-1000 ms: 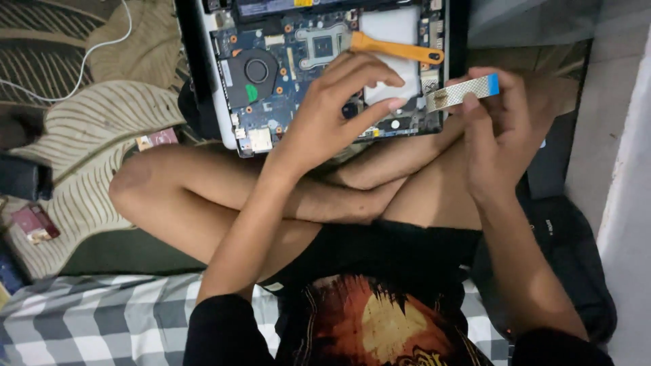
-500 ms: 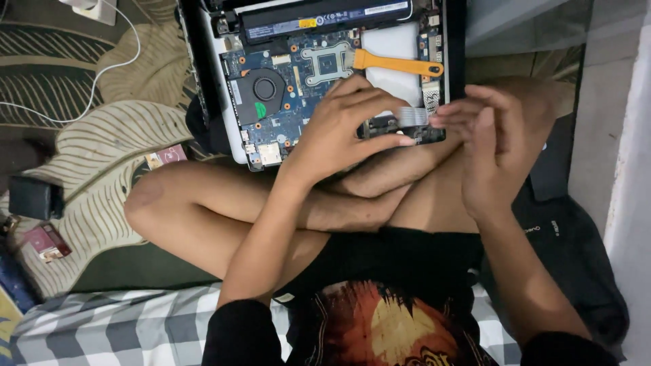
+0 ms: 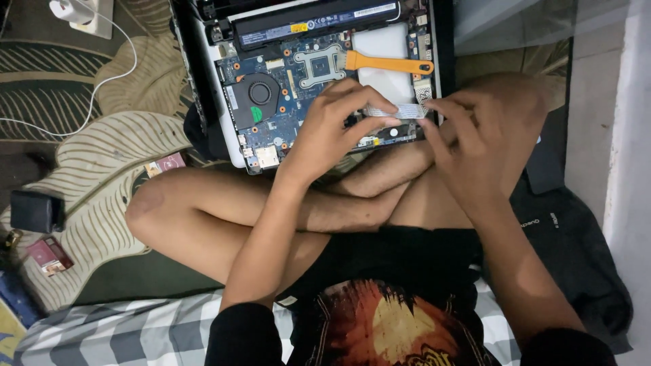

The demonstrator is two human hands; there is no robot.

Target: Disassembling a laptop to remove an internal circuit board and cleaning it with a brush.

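An opened laptop (image 3: 224, 129) rests against my crossed legs, its blue circuit board (image 3: 285, 95) with a round black fan (image 3: 256, 91) exposed. My left hand (image 3: 336, 125) lies on the board's lower right part, fingers pinching one end of a flat grey ribbon cable (image 3: 405, 110). My right hand (image 3: 475, 146) pinches the cable's other end at the laptop's right edge. An orange plastic pry tool (image 3: 390, 64) lies across the white panel above both hands.
A white charger and cord (image 3: 81, 13) lie at the upper left on a leaf-patterned rug (image 3: 102, 169). A black box (image 3: 34, 211) and a small red pack (image 3: 49, 255) sit at the left. A dark bag (image 3: 576, 244) lies at the right, a checked cloth (image 3: 122, 332) below.
My right hand brought the flat part down from the right to the board's lower edge, and my left hand's fingers closed on its other end. The view shifted downward.
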